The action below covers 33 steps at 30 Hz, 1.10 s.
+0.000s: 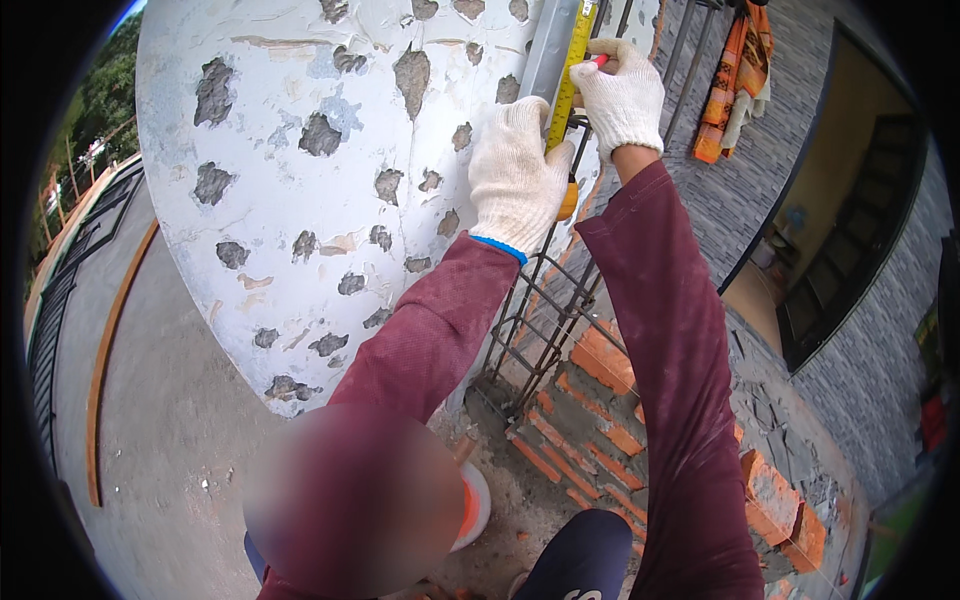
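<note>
My left hand (512,172), in a white knit glove with a blue cuff edge, is closed around a tape measure (568,203). Its yellow blade (577,48) runs upward along a grey metal strip (549,48) beside the white wall. Just right of the blade, my right hand (628,100), gloved too, pinches a thin red marking tool (601,60), either a pencil or a marker; its tip is near the blade. Below both hands a rebar cage (540,300) rises out of the masonry, partly hidden by my left hand and sleeves.
The white wall (330,230) is pitted with chipped patches. Low brickwork (590,450) stands below the rebar, with loose bricks (770,500) at right. A bucket (480,505) sits near my knees. Orange cloth (722,100) hangs near a doorway (830,200). A wooden strip (112,350) lies left.
</note>
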Motion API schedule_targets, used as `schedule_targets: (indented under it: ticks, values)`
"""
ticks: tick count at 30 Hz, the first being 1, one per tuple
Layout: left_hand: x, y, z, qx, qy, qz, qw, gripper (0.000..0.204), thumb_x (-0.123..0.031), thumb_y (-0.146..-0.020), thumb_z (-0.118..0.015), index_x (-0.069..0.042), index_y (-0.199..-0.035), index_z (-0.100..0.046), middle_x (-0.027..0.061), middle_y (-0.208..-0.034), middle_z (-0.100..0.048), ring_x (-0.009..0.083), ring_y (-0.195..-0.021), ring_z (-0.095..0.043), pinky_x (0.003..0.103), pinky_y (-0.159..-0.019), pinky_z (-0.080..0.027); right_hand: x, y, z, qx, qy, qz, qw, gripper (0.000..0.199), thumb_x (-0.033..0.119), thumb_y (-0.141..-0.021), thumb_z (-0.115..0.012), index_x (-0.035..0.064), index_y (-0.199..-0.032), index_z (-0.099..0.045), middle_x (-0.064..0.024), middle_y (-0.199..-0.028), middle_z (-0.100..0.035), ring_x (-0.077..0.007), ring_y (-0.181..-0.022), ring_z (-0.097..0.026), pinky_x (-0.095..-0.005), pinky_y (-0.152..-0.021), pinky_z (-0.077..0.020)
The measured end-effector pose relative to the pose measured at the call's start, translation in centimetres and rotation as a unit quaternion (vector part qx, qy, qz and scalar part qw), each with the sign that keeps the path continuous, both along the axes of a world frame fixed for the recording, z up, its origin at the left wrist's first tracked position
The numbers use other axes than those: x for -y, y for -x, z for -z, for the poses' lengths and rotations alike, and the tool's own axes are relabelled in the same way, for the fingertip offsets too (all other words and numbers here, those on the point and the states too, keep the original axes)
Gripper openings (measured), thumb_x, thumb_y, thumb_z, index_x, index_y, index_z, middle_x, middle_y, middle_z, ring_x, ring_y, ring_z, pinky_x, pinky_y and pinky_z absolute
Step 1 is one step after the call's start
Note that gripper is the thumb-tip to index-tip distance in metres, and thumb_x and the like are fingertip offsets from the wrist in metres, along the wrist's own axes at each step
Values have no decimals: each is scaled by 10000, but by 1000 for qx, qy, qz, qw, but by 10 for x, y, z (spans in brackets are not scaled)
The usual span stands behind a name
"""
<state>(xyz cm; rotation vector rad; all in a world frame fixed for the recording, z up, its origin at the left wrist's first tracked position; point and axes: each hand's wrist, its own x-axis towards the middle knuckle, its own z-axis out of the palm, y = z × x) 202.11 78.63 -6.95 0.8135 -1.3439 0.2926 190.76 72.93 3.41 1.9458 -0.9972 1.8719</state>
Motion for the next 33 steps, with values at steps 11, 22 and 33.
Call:
schedule_targets:
  ticks: [11, 22, 33]
  values:
    - [9, -24, -53, 501, 15, -196, 843, 234, -90, -878, -679, 48, -1067, -678, 149, -709, -702, 290, -675, -747, 393, -601, -600, 14, -2, -5, -15, 64, 26, 998, 366, 212, -858, -748, 46, -1181, -709, -109, -974, -737, -179, -861, -733, -316, -768, -609]
    - [31, -35, -60, 559, 24, -185, 808, 250, -168, -868, -715, -6, -1048, -652, 108, -718, -699, 285, -667, -738, 381, -569, -576, 24, -8, -4, 32, 70, 15, 997, 461, 292, -790, -827, 103, -1192, -704, -103, -1002, -737, -238, -944, -734, -357, -850, -598]
    - [28, -21, -65, 546, -46, -182, 817, 213, -177, -875, -698, -43, -1040, -692, 134, -833, -722, 306, -752, -741, 416, -660, -580, 22, -9, -4, 43, 33, 15, 998, 424, 288, -812, -835, 102, -1167, -693, -110, -1022, -733, -251, -954, -730, -362, -850, -601]
